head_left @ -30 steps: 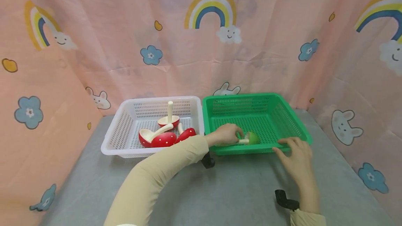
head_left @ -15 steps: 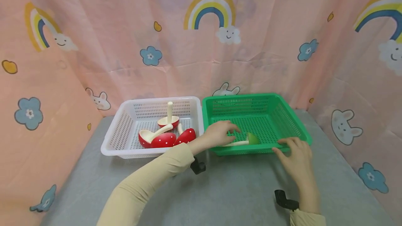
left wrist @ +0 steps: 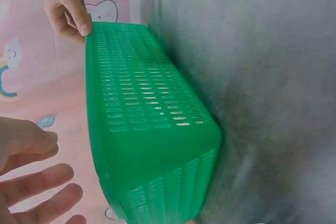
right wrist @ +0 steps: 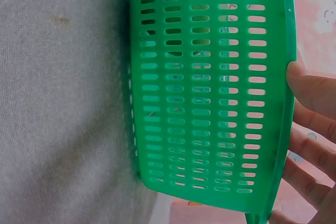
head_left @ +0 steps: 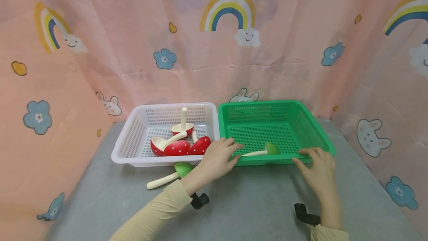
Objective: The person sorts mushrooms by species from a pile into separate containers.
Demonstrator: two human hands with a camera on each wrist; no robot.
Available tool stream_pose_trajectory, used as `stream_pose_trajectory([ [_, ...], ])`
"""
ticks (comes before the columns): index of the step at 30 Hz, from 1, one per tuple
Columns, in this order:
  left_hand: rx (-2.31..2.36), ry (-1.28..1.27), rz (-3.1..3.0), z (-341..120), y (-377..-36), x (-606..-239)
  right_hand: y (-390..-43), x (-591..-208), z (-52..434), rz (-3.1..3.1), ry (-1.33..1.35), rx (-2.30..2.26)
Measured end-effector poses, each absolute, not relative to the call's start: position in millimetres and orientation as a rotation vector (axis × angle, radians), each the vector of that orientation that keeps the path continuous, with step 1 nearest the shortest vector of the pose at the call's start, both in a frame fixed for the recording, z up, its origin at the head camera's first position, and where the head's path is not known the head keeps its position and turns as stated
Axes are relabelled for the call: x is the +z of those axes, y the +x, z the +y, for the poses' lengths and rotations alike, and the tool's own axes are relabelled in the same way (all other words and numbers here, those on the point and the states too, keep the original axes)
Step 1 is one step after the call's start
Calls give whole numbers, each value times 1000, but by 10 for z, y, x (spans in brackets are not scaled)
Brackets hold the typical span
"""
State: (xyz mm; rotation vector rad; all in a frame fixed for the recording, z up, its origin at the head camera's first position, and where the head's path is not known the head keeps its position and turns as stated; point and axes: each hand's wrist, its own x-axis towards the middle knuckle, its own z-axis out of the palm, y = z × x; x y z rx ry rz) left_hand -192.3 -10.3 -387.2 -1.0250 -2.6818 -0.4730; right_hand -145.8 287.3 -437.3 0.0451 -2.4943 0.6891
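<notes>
My left hand (head_left: 217, 159) hovers with relaxed fingers near the front left corner of a green basket (head_left: 312, 125), holding nothing. In the left wrist view, its fingers (left wrist: 44, 179) are spread apart from the basket rim. The right hand (head_left: 321, 170) grips the basket's front rim near the right corner. In the right wrist view its thumb (right wrist: 315, 88) is outside the rim and its other fingers lie over it. Inside the green basket, a ladle with a green bowl (head_left: 272, 148) and cream handle lies along the front wall. Another green ladle (head_left: 182, 169) lies on the table, partly behind my left wrist.
A white basket (head_left: 123, 157) stands beside the green one, on its left. Several red ladles with white dots (head_left: 177, 148) lie in it; one handle (head_left: 184, 118) points upward. The grey table (head_left: 254, 203) extends in front, and a patterned pink curtain (head_left: 277, 58) hangs behind.
My left hand has let go of the green ladle in the basket and drawn back to the left. The green ladle on the table has come into view. The right hand stays on the rim.
</notes>
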Motion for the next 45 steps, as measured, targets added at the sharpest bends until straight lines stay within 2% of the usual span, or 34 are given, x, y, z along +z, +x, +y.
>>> stream_pose_trajectory([
  [10, -386, -908, -2511, -415, -1583, -4104, -1471, -4394, 2888, -2486, 51, 687],
  [23, -353, -696, -2449, -1004, -1344, -4423, -1460, -4376, 2875, -2489, 49, 701],
  [45, -220, -575, -2476, -1784, -1356, -4689, -1459, -4361, 2874, -2526, 35, 721],
])
